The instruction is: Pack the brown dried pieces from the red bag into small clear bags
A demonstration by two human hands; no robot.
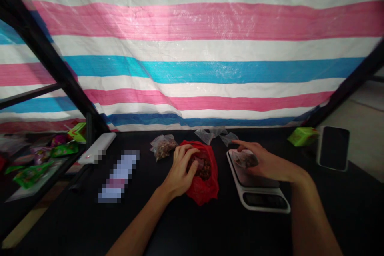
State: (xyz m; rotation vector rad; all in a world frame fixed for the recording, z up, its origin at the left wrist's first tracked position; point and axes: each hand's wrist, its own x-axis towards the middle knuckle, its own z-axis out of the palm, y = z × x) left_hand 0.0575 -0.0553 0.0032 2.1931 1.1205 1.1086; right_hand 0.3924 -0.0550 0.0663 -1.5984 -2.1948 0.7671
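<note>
My left hand [181, 170] holds the left rim of a red plastic bag [204, 192], its fingers bent over the edge and the thumb at the mouth. Small brown pieces [205, 168] fill the bag, with a pinkish see-through scrap among them. Over a white kitchen scale [264, 203], my right hand [262, 162] has its fingers stretched apart around a small clear bag [246, 159] on the platform. That bag has brownish contents; its far side is partly hidden. The scale's display is too dark to read.
A filled clear bag [163, 147] lies left of the red one. Behind are several flat clear bags [211, 134]. A green box [303, 136] and a dark-screened device [333, 148] stand right. At left are a white bar-shaped object [99, 148], a blurred-out strip [120, 176] and colourful packets [33, 174].
</note>
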